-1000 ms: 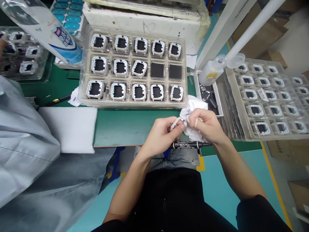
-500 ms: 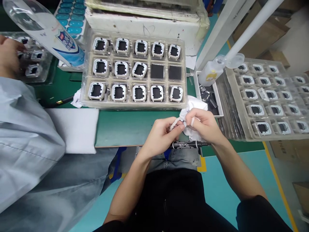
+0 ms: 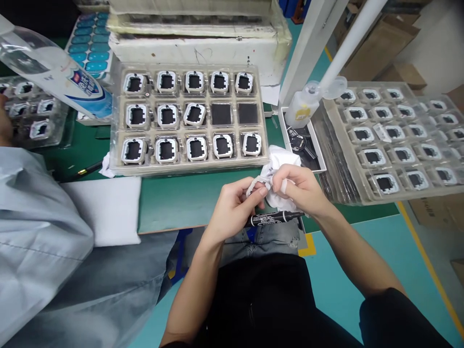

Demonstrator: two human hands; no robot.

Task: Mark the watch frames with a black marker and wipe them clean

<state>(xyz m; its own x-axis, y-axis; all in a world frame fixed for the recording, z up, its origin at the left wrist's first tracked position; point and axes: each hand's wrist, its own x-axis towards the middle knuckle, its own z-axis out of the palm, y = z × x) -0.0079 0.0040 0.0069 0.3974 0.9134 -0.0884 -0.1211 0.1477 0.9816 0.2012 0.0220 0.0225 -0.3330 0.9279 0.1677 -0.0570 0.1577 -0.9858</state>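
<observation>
The pale, rounded-square watch case frame (image 3: 253, 184), partly hidden by fingers, was pinched in the left hand (image 3: 232, 208), its outline tipped up at an angle, on the near side of the clear plastic tray (image 3: 188, 169), towards that tray's right end. The white wiping cloth (image 3: 281, 155), crumpled into soft folds, lay just off the tray's near right corner, part of it bunched in the fingers of the right hand (image 3: 302, 188) close against the frame's right side, where the fingers hid any contact between the two.
</observation>
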